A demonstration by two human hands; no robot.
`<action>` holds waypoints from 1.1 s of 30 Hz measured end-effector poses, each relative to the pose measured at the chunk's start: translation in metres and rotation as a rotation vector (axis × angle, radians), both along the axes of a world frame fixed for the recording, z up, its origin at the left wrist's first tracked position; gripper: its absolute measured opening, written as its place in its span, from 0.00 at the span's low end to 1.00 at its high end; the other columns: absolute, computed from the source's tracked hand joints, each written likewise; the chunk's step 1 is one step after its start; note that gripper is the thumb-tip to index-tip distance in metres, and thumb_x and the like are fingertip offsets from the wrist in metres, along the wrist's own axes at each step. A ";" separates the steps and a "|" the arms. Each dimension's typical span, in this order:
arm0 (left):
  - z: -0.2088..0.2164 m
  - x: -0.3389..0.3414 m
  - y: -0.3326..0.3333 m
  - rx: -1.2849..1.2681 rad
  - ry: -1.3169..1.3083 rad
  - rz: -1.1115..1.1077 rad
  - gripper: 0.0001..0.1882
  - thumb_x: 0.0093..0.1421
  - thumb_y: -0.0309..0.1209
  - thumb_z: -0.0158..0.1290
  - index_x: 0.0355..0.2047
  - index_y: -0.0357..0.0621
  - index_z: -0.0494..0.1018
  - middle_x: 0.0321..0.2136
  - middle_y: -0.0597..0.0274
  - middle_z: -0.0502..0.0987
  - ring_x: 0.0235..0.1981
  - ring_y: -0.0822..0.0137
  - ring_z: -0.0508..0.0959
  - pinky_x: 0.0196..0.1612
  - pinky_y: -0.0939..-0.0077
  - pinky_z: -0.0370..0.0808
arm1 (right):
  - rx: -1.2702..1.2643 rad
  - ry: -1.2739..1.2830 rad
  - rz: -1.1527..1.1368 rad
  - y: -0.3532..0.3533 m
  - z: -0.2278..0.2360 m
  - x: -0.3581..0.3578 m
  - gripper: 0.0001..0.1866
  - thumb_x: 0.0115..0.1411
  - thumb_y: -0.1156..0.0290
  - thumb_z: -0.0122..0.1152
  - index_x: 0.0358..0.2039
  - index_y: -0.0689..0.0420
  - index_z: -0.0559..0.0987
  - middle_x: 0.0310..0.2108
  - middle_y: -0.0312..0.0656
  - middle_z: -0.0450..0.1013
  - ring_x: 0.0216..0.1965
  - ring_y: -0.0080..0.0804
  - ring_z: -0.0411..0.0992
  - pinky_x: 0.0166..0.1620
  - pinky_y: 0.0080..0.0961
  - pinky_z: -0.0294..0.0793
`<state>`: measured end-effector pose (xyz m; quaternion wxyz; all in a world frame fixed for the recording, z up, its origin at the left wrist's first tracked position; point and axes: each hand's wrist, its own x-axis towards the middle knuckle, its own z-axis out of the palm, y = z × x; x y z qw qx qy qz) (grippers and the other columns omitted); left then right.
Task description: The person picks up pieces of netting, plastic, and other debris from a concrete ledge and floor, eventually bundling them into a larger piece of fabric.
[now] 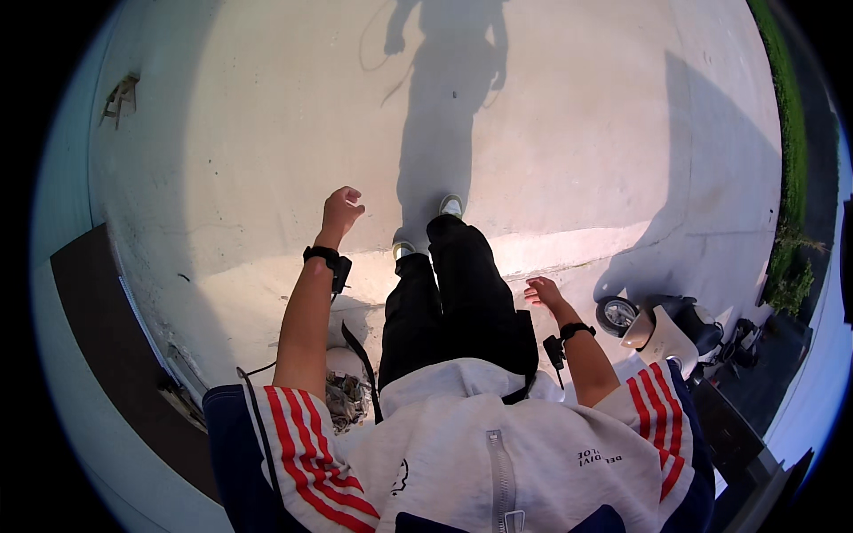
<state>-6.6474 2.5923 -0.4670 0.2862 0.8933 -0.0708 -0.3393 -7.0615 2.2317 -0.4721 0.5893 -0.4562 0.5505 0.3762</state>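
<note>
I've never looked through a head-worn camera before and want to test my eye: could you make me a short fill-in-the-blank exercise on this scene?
1. Measured up the picture, the left hand appears ____ than the right hand.
2. The scooter is on the person's ____ side.
3. The colour of the trousers is ____.
4. The dark figure-shaped patch on the ground is a ____.

Missing words: higher; right; black; shadow.

Bright sunlight came from behind, a long shadow (437,115) stretched ahead over pale ground (293,133); edges bowed, corners were black
</note>
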 end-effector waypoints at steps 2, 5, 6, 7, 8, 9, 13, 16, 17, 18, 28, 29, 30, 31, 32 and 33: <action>0.006 -0.003 0.012 0.143 0.079 -0.100 0.19 0.44 0.31 0.63 0.37 0.41 0.75 0.37 0.55 0.79 0.36 0.60 0.80 0.42 0.69 0.76 | 0.025 0.010 -0.004 -0.004 -0.001 0.013 0.17 0.59 0.58 0.52 0.45 0.53 0.74 0.35 0.41 0.76 0.32 0.32 0.76 0.36 0.32 0.71; 0.010 -0.013 0.044 0.260 0.243 -0.183 0.20 0.41 0.31 0.67 0.36 0.39 0.75 0.33 0.56 0.79 0.37 0.61 0.79 0.41 0.69 0.77 | 0.017 -0.019 0.033 -0.024 -0.018 0.046 0.17 0.58 0.58 0.53 0.44 0.54 0.74 0.34 0.41 0.76 0.31 0.33 0.76 0.35 0.33 0.71; 0.016 -0.025 0.054 0.329 0.285 -0.153 0.21 0.41 0.31 0.68 0.35 0.40 0.75 0.32 0.56 0.79 0.36 0.61 0.80 0.41 0.69 0.77 | 0.007 -0.004 0.090 -0.031 -0.023 0.058 0.17 0.57 0.58 0.54 0.43 0.54 0.74 0.33 0.41 0.76 0.30 0.33 0.76 0.34 0.34 0.71; 0.019 -0.031 0.064 0.350 0.287 -0.108 0.20 0.41 0.31 0.68 0.35 0.39 0.75 0.31 0.56 0.79 0.35 0.61 0.80 0.40 0.68 0.77 | -0.013 -0.011 0.184 -0.048 -0.029 0.084 0.16 0.57 0.58 0.54 0.40 0.54 0.75 0.31 0.41 0.76 0.28 0.34 0.76 0.32 0.34 0.72; 0.014 -0.036 0.075 0.332 0.278 -0.021 0.21 0.40 0.32 0.68 0.35 0.39 0.75 0.31 0.55 0.79 0.34 0.60 0.80 0.39 0.68 0.77 | 0.000 -0.023 0.250 -0.070 -0.040 0.115 0.16 0.58 0.58 0.53 0.41 0.54 0.75 0.31 0.41 0.76 0.29 0.33 0.75 0.33 0.34 0.71; 0.009 -0.051 0.088 0.315 0.272 0.040 0.20 0.40 0.33 0.69 0.33 0.40 0.76 0.30 0.55 0.79 0.34 0.61 0.80 0.39 0.69 0.77 | 0.007 -0.036 0.312 -0.091 -0.052 0.147 0.16 0.59 0.58 0.52 0.43 0.54 0.75 0.32 0.40 0.76 0.30 0.31 0.75 0.35 0.34 0.71; 0.000 -0.111 0.152 0.241 0.509 0.347 0.21 0.39 0.37 0.71 0.31 0.39 0.78 0.27 0.56 0.81 0.31 0.65 0.81 0.36 0.73 0.77 | -0.155 -0.358 0.143 -0.125 -0.031 0.280 0.13 0.61 0.64 0.49 0.42 0.56 0.75 0.29 0.38 0.75 0.26 0.25 0.73 0.29 0.23 0.69; 0.007 -0.108 0.119 0.319 0.502 0.257 0.07 0.46 0.26 0.61 0.28 0.42 0.79 0.23 0.58 0.80 0.26 0.68 0.80 0.31 0.74 0.76 | -0.190 -0.565 0.047 -0.160 -0.023 0.344 0.12 0.59 0.71 0.48 0.42 0.60 0.74 0.28 0.40 0.75 0.27 0.26 0.73 0.29 0.22 0.70; 0.016 -0.101 0.107 0.407 0.510 0.147 0.05 0.46 0.28 0.61 0.25 0.43 0.79 0.23 0.57 0.81 0.27 0.67 0.81 0.33 0.74 0.76 | -0.209 -0.589 0.071 -0.167 -0.020 0.355 0.12 0.58 0.75 0.49 0.41 0.63 0.74 0.27 0.42 0.75 0.27 0.27 0.73 0.29 0.23 0.72; 0.024 -0.102 0.094 0.381 0.441 0.202 0.05 0.46 0.28 0.61 0.25 0.43 0.79 0.23 0.56 0.81 0.28 0.66 0.81 0.33 0.73 0.76 | -0.228 -0.613 0.094 -0.173 -0.017 0.364 0.11 0.57 0.79 0.49 0.41 0.65 0.74 0.25 0.44 0.75 0.27 0.27 0.74 0.29 0.23 0.74; 0.035 0.204 0.005 0.329 0.082 0.085 0.16 0.47 0.38 0.62 0.31 0.40 0.77 0.29 0.53 0.80 0.34 0.60 0.80 0.40 0.66 0.76 | -0.121 -0.503 0.216 -0.178 -0.010 0.437 0.17 0.53 0.84 0.42 0.42 0.63 0.75 0.27 0.44 0.75 0.26 0.32 0.75 0.31 0.27 0.75; 0.052 0.255 -0.013 0.265 0.003 0.106 0.17 0.46 0.37 0.63 0.34 0.39 0.76 0.30 0.54 0.80 0.34 0.60 0.80 0.40 0.67 0.76 | -0.150 -0.500 0.235 -0.176 -0.004 0.446 0.18 0.53 0.84 0.41 0.42 0.64 0.75 0.28 0.44 0.75 0.26 0.32 0.75 0.31 0.27 0.75; 0.061 0.303 -0.025 0.206 -0.047 0.093 0.17 0.46 0.35 0.63 0.35 0.39 0.76 0.31 0.54 0.79 0.34 0.60 0.79 0.40 0.67 0.76 | -0.175 -0.442 0.235 -0.168 0.003 0.460 0.19 0.53 0.84 0.40 0.42 0.64 0.75 0.28 0.43 0.75 0.26 0.32 0.75 0.31 0.28 0.75; 0.065 0.349 -0.037 0.146 -0.098 0.073 0.18 0.45 0.32 0.63 0.36 0.39 0.75 0.32 0.55 0.79 0.34 0.59 0.79 0.40 0.67 0.76 | -0.189 -0.404 0.243 -0.166 -0.013 0.463 0.18 0.54 0.83 0.42 0.44 0.60 0.75 0.28 0.40 0.75 0.27 0.29 0.75 0.31 0.27 0.72; 0.065 0.390 -0.050 0.097 -0.151 0.036 0.17 0.45 0.30 0.63 0.36 0.39 0.75 0.33 0.55 0.79 0.34 0.60 0.79 0.40 0.68 0.76 | -0.202 -0.363 0.252 -0.163 -0.034 0.464 0.18 0.56 0.81 0.43 0.46 0.56 0.75 0.29 0.37 0.75 0.27 0.27 0.74 0.30 0.25 0.70; 0.064 0.427 -0.056 0.058 -0.208 0.005 0.17 0.44 0.27 0.62 0.36 0.39 0.75 0.33 0.55 0.78 0.33 0.61 0.79 0.39 0.69 0.77 | -0.174 -0.283 0.221 -0.152 -0.043 0.473 0.17 0.57 0.80 0.44 0.46 0.56 0.74 0.29 0.37 0.75 0.27 0.27 0.74 0.30 0.26 0.70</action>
